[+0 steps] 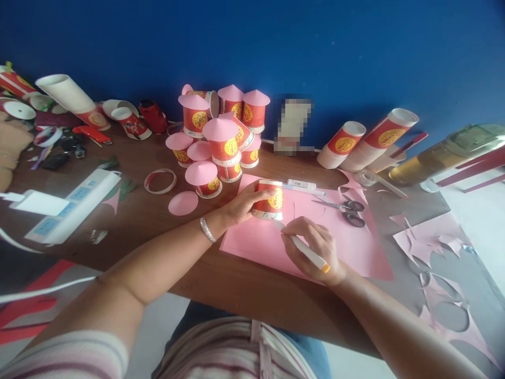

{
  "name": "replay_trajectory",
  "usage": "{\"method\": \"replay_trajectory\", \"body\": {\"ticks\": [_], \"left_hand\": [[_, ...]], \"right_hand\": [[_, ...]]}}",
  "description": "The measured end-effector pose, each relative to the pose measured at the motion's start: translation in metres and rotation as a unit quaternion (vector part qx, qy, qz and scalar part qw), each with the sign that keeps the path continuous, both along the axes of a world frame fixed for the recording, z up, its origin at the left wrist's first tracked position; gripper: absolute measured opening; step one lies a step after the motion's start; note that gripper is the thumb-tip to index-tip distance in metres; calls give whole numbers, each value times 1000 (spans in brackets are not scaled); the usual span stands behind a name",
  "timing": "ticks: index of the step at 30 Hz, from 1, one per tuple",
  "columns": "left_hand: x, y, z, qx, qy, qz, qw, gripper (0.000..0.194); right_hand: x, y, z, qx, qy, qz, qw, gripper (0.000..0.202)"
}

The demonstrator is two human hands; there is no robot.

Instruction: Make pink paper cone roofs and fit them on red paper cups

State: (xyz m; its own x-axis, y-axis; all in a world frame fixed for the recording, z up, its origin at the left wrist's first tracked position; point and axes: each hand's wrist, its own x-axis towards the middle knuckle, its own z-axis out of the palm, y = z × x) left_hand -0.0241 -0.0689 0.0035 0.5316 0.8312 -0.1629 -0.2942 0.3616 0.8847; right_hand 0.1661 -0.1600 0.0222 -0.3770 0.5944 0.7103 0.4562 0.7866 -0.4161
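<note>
My left hand (241, 204) is wrapped round a red paper cup (269, 200) with a yellow emblem. The cup's white rim faces down, and a few coloured marks run along it. A white marker pen (310, 252) with an orange end is gripped in my right hand (313, 245), its tip close to the cup's lower rim. Whether the tip touches the cup I cannot tell. Beneath both hands lies pink paper (252, 239). Scissors (349, 208) rest on it at the right, and capped pens (302, 185) lie along its far edge.
Several cups with pink cone tops (221, 134) stand at the back. Two cup stacks (386, 137) lean at the back right, near a tape roll (366, 178) and a bottle (442, 152). A power strip (74, 205) lies left. Pink paper scraps (430, 242) lie at the right.
</note>
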Motion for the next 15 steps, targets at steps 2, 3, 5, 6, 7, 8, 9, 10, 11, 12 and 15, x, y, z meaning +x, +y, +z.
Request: {"method": "replay_trajectory", "body": {"ticks": [2, 3, 5, 6, 7, 8, 9, 10, 11, 12, 15], "left_hand": [[0, -1, 0, 8, 7, 0, 1000, 52], [0, -1, -1, 12, 9, -2, 1000, 52], [0, 0, -2, 22, 8, -8, 1000, 51], [0, 0, -3, 26, 7, -10, 1000, 51], [-1, 0, -5, 29, 8, -9, 999, 51], [-1, 1, -6, 32, 10, -9, 999, 51], [-1, 1, -8, 34, 11, -9, 999, 51], [-1, 2, -9, 36, 11, -9, 999, 51], [-1, 2, -10, 38, 10, -10, 999, 51], [-2, 3, -12, 38, 7, -11, 999, 51], [-2, 4, -14, 40, 3, -13, 999, 50]], "right_hand": [[-1, 1, 1, 0, -3, 2, 1000, 19], [-1, 1, 1, 0, -5, 3, 1000, 19], [-1, 1, 0, 0, -8, 4, 1000, 19], [-1, 1, 0, -1, -10, 4, 1000, 19], [-1, 1, 0, -2, -11, 5, 1000, 19], [-1, 2, 0, -3, -13, 6, 1000, 18], [-1, 2, -1, -4, -13, 8, 1000, 18], [-1, 2, -1, -6, -14, 9, 1000, 17], [-1, 2, -1, -7, -14, 11, 1000, 17], [-1, 3, -2, -7, -13, 12, 1000, 17], [-1, 3, -3, -12, -15, 15, 1000, 16]]}}
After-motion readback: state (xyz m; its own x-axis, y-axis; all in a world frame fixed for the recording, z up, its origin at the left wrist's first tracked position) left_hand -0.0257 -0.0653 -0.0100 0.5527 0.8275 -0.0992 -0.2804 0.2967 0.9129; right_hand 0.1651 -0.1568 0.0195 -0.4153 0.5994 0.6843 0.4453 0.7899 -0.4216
